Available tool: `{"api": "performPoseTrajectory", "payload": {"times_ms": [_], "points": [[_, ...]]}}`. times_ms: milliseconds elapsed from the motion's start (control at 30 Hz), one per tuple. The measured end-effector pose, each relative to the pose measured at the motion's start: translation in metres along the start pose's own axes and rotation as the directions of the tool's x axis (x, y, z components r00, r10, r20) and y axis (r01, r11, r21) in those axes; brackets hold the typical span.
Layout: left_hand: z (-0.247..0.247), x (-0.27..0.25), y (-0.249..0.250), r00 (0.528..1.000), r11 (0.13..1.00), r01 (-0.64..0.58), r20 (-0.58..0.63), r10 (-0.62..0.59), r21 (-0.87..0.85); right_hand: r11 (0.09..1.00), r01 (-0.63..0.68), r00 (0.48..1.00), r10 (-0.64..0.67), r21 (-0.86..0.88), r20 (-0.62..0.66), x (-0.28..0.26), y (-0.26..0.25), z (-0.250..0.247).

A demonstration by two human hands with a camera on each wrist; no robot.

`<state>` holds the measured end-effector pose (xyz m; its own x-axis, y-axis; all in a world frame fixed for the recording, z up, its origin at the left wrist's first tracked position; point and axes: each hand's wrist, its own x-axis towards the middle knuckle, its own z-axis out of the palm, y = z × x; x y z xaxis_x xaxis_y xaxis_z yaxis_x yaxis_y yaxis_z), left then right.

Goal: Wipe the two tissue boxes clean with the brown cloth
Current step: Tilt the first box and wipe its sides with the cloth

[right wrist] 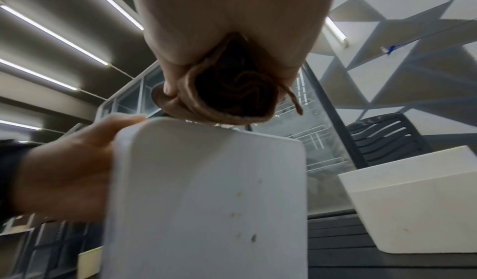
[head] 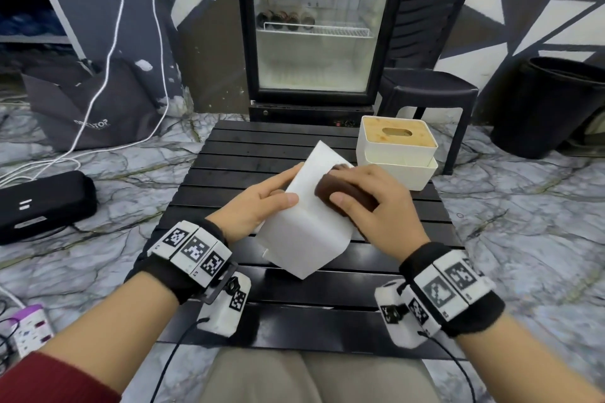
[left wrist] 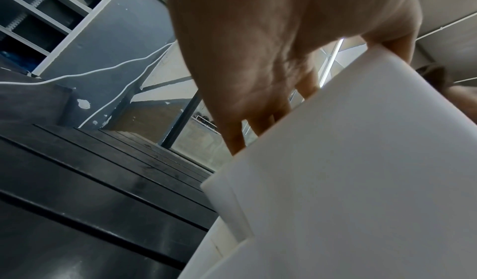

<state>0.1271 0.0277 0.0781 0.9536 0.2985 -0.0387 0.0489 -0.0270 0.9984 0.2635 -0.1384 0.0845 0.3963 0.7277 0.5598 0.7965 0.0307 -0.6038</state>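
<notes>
A white tissue box (head: pixel 304 222) stands tilted on the black slatted table (head: pixel 294 291). My left hand (head: pixel 262 203) grips its left side, thumb on the upper face and fingers behind it; the left wrist view has the box (left wrist: pixel 361 181) filling the right half with my fingers (left wrist: pixel 260 126) behind its edge. My right hand (head: pixel 370 203) holds the bunched brown cloth (head: pixel 340 191) and presses it on the box's upper face. In the right wrist view the cloth (right wrist: pixel 232 95) sits on the box's top edge (right wrist: pixel 206 191), and small brown specks dot the side. A second white tissue box (head: pixel 397 149) with a wooden slotted lid stands at the table's far right.
A glass-door fridge (head: pixel 314 26) stands just behind the table, a black plastic chair (head: pixel 429 88) right of it. On the marble floor lie a black case (head: pixel 42 203) and white cables at left, a power strip (head: pixel 29 330) near left, a black bin (head: pixel 550 105) at right.
</notes>
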Motion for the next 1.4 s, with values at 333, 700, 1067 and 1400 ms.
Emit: {"api": "performPoseTrajectory", "payload": {"times_ms": [333,700,1067,1400], "points": [[0.0,-0.001,-0.001,1.0,1.0,0.003,0.02,-0.003,0.023,0.97,0.05,0.999,-0.048,-0.237,0.013,-0.034,-0.024,0.027],[0.006,-0.001,0.005,0.997,0.999,0.019,0.078,-0.022,0.033,0.994,-0.085,0.993,0.079,-0.069,-0.088,-0.008,0.016,0.023],[0.003,0.007,0.003,0.991,0.996,0.017,0.132,-0.028,0.083,0.982,-0.163,0.981,0.152,-0.09,-0.125,0.023,0.052,0.014],[0.002,0.007,0.001,0.989,0.996,0.016,0.142,-0.029,0.091,0.969,-0.239,0.969,0.234,-0.056,-0.077,0.032,0.066,0.009]]}}
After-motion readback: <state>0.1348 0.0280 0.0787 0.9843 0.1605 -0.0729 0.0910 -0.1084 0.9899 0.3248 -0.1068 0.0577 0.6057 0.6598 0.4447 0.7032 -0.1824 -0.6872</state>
